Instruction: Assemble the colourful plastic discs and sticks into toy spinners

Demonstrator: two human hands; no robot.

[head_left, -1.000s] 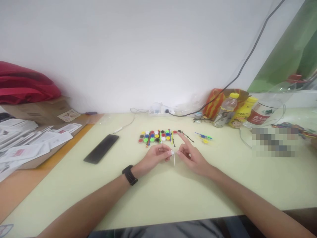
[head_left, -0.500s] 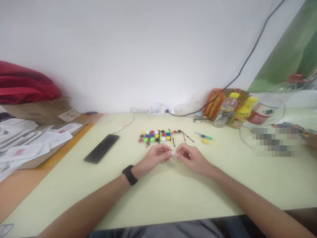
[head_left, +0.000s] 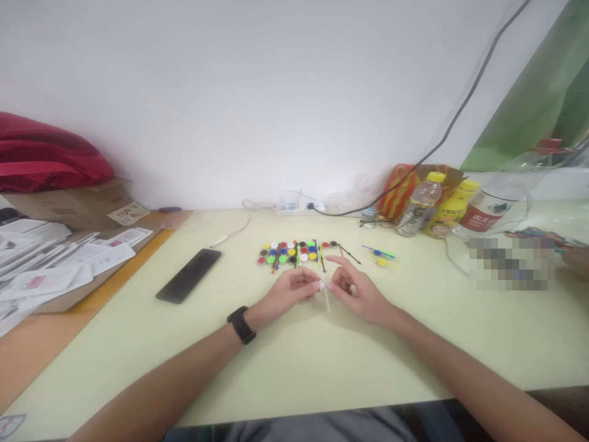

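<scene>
My left hand is closed in a pinch on a small white plastic piece with a thin white stick slanting down from it toward me. My right hand is just to the right, its index finger raised and thumb apart, close beside the white piece; whether the thumb touches it is unclear. Beyond my hands lie rows of coloured round discs, with several thin coloured sticks across them. A black stick lies to their right. Further right is a small group of blue, green and yellow pieces.
A black phone lies to the left, near a white cable. White packets and a cardboard box fill the left side. Glasses, a clear bottle, a yellow bottle and a large jug stand back right.
The thin white stick now shows below my fingers, slanting toward me. My right index finger has lifted and stretched out away from the white piece. My left hand stays in place.
</scene>
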